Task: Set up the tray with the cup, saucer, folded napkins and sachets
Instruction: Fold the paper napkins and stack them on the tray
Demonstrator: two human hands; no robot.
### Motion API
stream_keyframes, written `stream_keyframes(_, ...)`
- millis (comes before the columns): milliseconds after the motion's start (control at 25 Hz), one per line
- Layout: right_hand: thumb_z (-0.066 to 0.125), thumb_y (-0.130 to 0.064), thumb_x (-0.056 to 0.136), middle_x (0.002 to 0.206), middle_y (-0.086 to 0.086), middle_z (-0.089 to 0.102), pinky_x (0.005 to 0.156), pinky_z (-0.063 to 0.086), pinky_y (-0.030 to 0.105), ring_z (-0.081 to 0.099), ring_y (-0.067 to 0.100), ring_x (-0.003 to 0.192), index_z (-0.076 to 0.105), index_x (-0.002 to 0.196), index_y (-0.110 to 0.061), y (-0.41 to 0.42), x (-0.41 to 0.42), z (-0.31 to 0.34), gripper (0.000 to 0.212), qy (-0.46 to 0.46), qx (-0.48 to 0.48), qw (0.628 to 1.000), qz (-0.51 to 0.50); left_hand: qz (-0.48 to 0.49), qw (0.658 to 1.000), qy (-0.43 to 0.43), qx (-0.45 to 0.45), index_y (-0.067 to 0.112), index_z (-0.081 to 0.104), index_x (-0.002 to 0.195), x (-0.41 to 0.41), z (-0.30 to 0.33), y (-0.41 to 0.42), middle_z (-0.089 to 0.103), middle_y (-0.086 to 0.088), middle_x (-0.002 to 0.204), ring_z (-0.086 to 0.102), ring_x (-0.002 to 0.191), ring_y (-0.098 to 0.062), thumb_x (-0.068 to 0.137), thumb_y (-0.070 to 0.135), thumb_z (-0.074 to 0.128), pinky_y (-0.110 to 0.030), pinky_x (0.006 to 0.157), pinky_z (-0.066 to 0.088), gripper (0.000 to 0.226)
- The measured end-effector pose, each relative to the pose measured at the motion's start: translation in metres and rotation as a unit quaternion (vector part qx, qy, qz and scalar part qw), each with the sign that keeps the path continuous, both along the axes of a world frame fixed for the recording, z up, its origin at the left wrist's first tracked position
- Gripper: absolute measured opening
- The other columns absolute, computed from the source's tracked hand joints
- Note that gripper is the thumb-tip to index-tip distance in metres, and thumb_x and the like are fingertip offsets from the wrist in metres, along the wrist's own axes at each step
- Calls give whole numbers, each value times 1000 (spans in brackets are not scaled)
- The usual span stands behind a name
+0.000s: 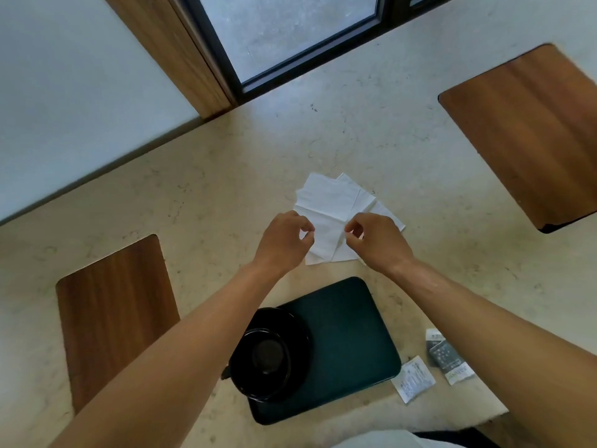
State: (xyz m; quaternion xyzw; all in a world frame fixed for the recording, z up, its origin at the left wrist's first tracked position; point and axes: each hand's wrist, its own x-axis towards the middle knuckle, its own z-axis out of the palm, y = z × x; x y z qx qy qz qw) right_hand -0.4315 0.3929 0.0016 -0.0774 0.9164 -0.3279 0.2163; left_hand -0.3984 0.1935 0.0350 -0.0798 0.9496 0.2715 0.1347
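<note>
Left hand [284, 244]: thumb and forefinger pinch the near edge of the loose white paper napkins [336, 208]; exact layer gripped hard to tell
Right hand [374, 240]: pinches the same pile beside it; fingertips partly hidden
Napkins: overlapping on the beige stone counter [226, 176] beyond the tray; at least two, count unclear
Dark green rectangular tray [349, 334]: holds one black cup [268, 360] on one black saucer [298, 321]; handle half hidden by forearm
Sachets: one white sachet [413, 378], one grey sachet [447, 355], on counter right of tray; print unreadable
</note>
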Motion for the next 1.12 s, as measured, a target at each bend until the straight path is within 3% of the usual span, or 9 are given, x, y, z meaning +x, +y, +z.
stream_keyframes(120, 67, -24, 94, 100, -1, 66, 75, 52, 28, 62, 14, 86, 71, 106, -17, -9, -9, -12, 14, 46, 13, 999, -3, -37, 999, 26, -15, 16, 77, 104, -19, -14, -3, 69, -1, 102, 56, 101, -20, 92, 17, 70, -25, 83, 40, 15)
stream_keyframes(240, 69, -25, 93, 110, 4, 64, 79, 53, 29, 62, 18, 95, 71, 111, -14, -17, -15, -23, 21, 82, 27, 996, -6, -93, 993, 71, -26, 15, 78, 104, -35, -24, -3, 67, -5, 100, 56, 100, -26, 88, 13, 75, -36, 86, 48, 17)
stream_keyframes(440, 73, -31, 91, 110, 8, 65, 79, 55, 31, 59, 22, 96, 71, 112, -12, -23, -21, -32, 28, 107, 35, 994, -5, -154, 982, 90, -64, 20, 79, 107, -51, -40, 0, 66, -4, 111, 56, 109, -28, 87, 17, 78, -43, 93, 49, 20)
stream_keyframes(920, 70, -25, 94, 98, 8, 68, 72, 52, 25, 63, 18, 81, 74, 99, -10, -27, -24, -34, 16, 117, 25, 993, 1, -116, 989, 72, -56, 16, 81, 94, -57, -51, 3, 69, -3, 104, 56, 103, -24, 88, 18, 77, -36, 87, 45, 8)
stream_keyframes(1120, 74, -30, 90, 105, 8, 66, 82, 54, 31, 59, 20, 93, 72, 106, -12, -26, -22, -37, 25, 142, 24, 990, -7, -116, 988, 80, -69, 17, 80, 94, -55, -45, 4, 69, -4, 108, 56, 104, -24, 88, 20, 76, -37, 90, 46, 8)
